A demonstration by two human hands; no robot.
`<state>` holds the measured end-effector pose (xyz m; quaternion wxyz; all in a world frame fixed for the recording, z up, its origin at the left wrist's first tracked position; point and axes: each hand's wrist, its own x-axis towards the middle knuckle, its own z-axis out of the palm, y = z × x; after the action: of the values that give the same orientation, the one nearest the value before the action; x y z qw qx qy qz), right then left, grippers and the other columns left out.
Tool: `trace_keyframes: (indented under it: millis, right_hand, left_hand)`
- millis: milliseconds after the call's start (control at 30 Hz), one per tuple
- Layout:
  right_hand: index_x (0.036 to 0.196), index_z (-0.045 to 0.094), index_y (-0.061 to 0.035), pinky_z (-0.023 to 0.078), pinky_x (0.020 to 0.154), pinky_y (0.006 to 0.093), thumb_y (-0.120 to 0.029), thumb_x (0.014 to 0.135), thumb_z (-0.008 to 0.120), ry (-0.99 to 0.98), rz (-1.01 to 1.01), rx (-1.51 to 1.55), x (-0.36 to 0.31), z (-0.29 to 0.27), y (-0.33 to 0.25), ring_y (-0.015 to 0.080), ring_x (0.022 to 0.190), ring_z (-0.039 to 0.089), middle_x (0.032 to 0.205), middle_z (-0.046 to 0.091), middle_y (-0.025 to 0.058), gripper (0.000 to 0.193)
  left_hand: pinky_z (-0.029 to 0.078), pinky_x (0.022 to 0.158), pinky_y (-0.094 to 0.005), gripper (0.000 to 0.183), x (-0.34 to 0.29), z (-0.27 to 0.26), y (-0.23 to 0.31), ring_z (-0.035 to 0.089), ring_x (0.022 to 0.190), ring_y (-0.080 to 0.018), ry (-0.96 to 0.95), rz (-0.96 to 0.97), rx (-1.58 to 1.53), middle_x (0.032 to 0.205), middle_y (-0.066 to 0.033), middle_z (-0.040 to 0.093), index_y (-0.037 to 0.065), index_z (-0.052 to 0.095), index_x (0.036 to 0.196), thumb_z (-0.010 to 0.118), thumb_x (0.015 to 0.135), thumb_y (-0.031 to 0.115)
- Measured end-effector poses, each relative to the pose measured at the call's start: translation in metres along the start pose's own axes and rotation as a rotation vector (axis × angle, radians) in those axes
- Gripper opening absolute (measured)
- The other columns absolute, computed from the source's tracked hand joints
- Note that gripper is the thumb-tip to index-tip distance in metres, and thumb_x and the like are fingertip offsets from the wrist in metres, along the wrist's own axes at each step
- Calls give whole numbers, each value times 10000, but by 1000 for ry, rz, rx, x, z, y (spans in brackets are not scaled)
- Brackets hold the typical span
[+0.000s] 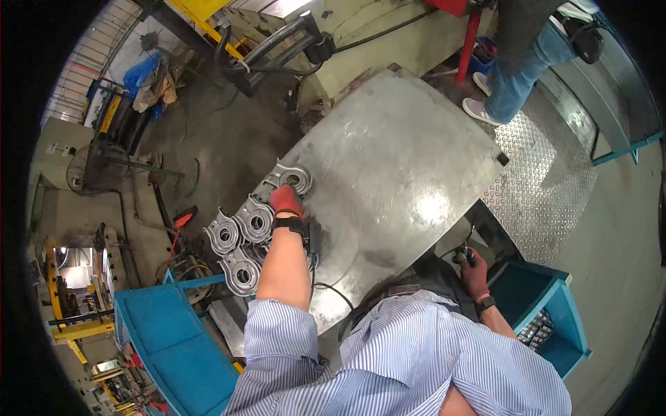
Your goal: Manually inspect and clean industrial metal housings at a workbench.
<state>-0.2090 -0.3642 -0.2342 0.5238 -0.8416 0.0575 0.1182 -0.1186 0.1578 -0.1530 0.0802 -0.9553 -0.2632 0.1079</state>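
Observation:
My left hand (286,201), in a red glove, is closed at the near edge of a grey stamped metal bracket (295,182) with a round hole. Its fingertips are partly hidden. Several matching brackets (257,222) sit in a cluster along the left edge of the metal table (395,145), some partly behind my left forearm. Off the table's near right side, my right hand (475,275), also gloved in red, is closed on a small dark and silver part (463,256). Its exact kind is too small to make out.
A blue bin (548,298) with shiny metal parts (538,329) stands beside my right arm. Another blue container (173,347) is at lower left. A person in jeans (524,76) stands at the far right near a diamond-plate platform (538,180). A dark cable (336,288) crosses the table.

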Motion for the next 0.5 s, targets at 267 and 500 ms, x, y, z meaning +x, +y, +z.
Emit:
trace_keyframes:
  millis: [267, 500]
  right_hand:
    - [1096, 614, -15, 485, 724, 312, -84, 847, 615, -9, 79, -27, 27, -14, 2, 194, 820, 653, 896, 685, 121, 259]
    - [1107, 613, -27, 487, 704, 309, -81, 873, 587, -45, -11, -21, 36, -13, -19, 188, 782, 648, 893, 688, 110, 241]
  left_hand:
    - [494, 718, -418, 111, -5, 4, 41, 678, 878, -254, -188, -41, 300, 914, -51, 705, 176, 707, 881, 661, 782, 193]
    - [526, 756, -393, 161, -2, 9, 23, 660, 957, -247, -336, -84, 181, 1029, -67, 684, 163, 691, 964, 650, 820, 223]
